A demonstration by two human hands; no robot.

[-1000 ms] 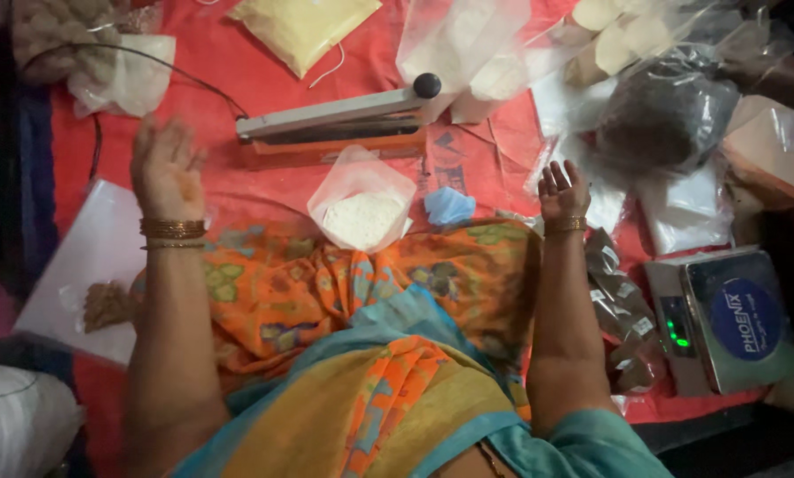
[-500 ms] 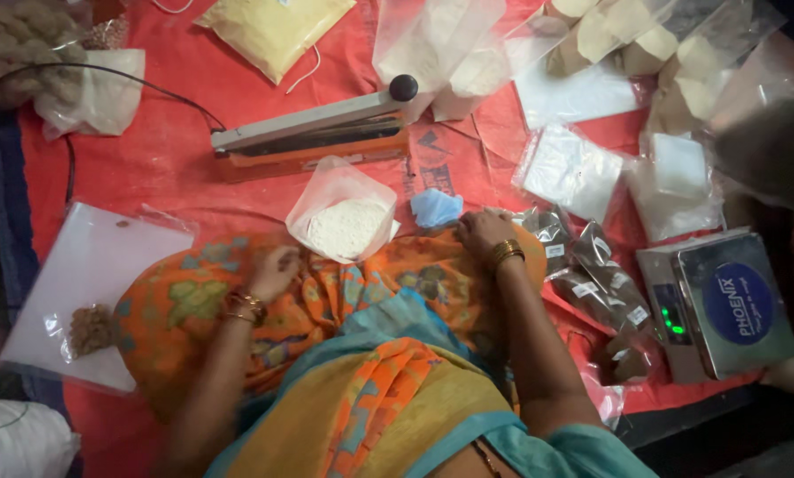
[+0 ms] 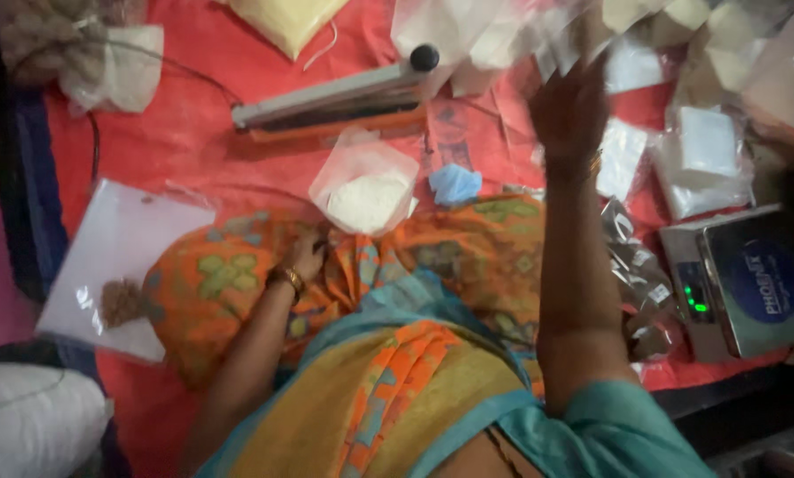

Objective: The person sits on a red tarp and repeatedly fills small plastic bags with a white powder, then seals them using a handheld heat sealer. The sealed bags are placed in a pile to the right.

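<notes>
Covering most of the frame, the red cloth (image 3: 193, 146) serves as the work surface, with its left border meeting a dark blue edge along the left side of the picture. On it, at the upper middle, lies the heat sealer (image 3: 335, 99), its long bar running from left to right and tilted slightly upward toward the right, with a black knob at its right end. At the right edge sits the weighing scale (image 3: 751, 279), green lights showing on its front. At the left lies a flat clear pouch (image 3: 118, 265) holding a small brown clump.

Near the centre, just below the sealer, stands the open bag of white powder (image 3: 366, 190), touching the orange patterned fabric over the person's lap. A small blue scrap (image 3: 454, 184) lies just beside it to the right.

The left hand (image 3: 304, 257) rests on the lap fabric right beneath the powder bag, fingers curled loosely; whether it grips anything cannot be told. The right hand (image 3: 570, 111) is raised toward the upper right of the frame, fingers spread, reaching into the pile of clear plastic bags (image 3: 503, 35); motion blur hides whether it pinches one. So the hands are well apart, the left much the nearer to the powder bag, the right nearer to the empty bags and the white packets (image 3: 702, 155) at the right.

Open cloth remains between the sealer and the flat pouch at the left; the right side is crowded with small silvery pouches (image 3: 632, 265).
</notes>
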